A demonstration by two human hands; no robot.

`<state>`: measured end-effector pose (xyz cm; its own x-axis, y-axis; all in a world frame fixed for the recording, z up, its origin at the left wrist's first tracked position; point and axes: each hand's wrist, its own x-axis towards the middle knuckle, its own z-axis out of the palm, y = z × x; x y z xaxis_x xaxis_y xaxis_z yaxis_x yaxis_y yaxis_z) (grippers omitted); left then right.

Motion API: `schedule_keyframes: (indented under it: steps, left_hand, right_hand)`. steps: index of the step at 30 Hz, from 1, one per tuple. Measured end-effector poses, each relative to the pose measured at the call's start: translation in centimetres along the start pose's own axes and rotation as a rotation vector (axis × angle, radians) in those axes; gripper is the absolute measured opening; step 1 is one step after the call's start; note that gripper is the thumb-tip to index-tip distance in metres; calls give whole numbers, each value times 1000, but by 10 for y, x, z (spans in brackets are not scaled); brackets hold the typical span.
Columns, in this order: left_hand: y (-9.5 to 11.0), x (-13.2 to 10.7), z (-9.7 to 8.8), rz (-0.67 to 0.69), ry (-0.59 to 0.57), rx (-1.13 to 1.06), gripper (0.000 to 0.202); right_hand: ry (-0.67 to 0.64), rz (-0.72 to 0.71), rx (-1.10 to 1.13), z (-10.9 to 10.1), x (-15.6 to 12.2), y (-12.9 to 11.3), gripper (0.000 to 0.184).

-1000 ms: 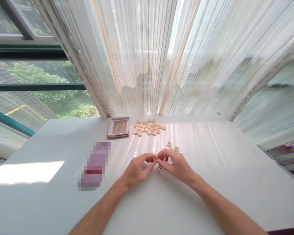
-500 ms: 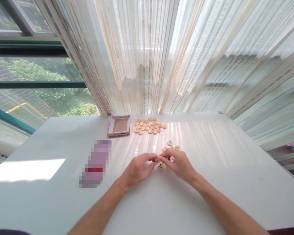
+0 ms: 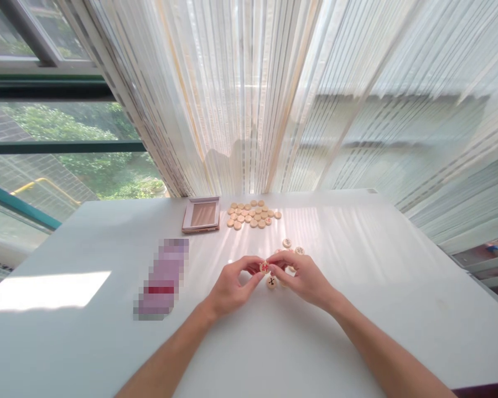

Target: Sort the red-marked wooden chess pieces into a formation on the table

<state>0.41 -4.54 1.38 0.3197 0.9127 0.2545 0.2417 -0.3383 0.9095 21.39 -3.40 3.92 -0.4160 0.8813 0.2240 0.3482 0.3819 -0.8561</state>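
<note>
Between the fingertips of both hands is a round xiangqi piece (image 3: 264, 267) with a red character, its marked face turned towards me. My left hand (image 3: 233, 283) is closed on its left edge with thumb and fingers. From the other side my right hand (image 3: 305, 277) pinches it. Just below the held piece, a piece with a black character (image 3: 271, 282) lies face up on the table. Behind my right hand lie several more pieces, among them a dark-marked one (image 3: 287, 242); some are partly hidden by the fingers.
A loose group of pale xiangqi pieces (image 3: 253, 219) lies further back, mostly showing blank faces. To its left stands a shallow open box (image 3: 186, 219). A pixelated purple item (image 3: 164, 271) is at the left of the white table (image 3: 249, 354). Striped curtains (image 3: 240, 110) hang behind.
The held piece has been turned so that its red character now shows clearly, and it has shifted slightly left. Both hands stay in nearly the same place.
</note>
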Motion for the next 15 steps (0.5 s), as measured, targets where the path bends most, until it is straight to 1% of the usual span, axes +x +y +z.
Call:
schedule_keyframes:
  steps: [5, 11, 15]
  left_hand:
    - [-4, 1, 0, -13, 21, -39, 25]
    - [-6, 1, -1, -35, 16, -68, 26]
    - [-6, 0, -4, -50, -40, -126, 26]
  right_hand:
    - [-7, -24, -21, -3, -1, -2, 22]
    - [-18, -112, -113, 1, -3, 9, 32]
    - [11, -159, -147, 8, -4, 15, 26]
